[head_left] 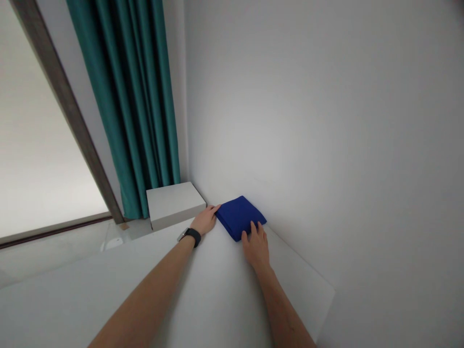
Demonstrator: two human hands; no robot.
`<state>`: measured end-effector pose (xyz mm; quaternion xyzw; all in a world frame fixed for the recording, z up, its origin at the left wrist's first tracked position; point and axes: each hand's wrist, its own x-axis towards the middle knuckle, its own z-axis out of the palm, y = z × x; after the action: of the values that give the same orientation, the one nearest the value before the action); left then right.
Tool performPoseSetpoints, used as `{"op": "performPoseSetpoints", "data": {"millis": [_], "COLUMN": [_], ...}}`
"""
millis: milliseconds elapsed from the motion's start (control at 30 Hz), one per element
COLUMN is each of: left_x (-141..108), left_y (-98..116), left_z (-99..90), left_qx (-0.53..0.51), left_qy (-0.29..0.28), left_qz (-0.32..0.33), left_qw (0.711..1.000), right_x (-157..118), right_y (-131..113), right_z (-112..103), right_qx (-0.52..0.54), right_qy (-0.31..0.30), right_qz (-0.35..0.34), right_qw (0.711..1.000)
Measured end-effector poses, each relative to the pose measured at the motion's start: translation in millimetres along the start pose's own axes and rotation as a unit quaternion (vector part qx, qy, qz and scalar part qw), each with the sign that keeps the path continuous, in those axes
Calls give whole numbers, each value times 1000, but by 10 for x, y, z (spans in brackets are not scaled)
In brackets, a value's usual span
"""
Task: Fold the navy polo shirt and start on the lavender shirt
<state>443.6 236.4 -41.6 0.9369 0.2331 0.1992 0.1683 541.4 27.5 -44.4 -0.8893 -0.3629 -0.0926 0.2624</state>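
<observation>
A folded dark blue cloth (pixel 241 215) lies flat near the far end of the white table, close to the wall. My left hand (pixel 205 220), with a black-banded watch (pixel 192 236) on its wrist, reaches to the cloth's left corner with fingers stretched out and touching it. At the near right edge, my right hand (pixel 256 244) has its fingers spread, the tips resting on or against the fabric. Neither hand appears to grip the cloth. Layered folds show along its left side.
Beyond the table's far edge stands a white box-like cabinet (pixel 176 200) in the corner. A green curtain (pixel 134 106) hangs behind it, beside a brown-framed window (pixel 65 96). The white wall (pixel 308 121) borders the table (pixel 217 299) on the right.
</observation>
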Motion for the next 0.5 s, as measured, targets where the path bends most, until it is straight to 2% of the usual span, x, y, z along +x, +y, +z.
{"op": "performPoseSetpoints", "data": {"millis": [300, 500], "left_x": [43, 43], "left_y": [-54, -64], "left_z": [23, 17], "left_qx": [-5, -15], "left_qy": [-1, 56], "left_qz": [11, 6], "left_qw": [1000, 998], "right_x": [-45, -88], "right_y": [-62, -20], "right_z": [-17, 30], "right_qx": [19, 63], "right_qy": [-27, -13], "right_qz": [-1, -62], "right_qw": [999, 996]}}
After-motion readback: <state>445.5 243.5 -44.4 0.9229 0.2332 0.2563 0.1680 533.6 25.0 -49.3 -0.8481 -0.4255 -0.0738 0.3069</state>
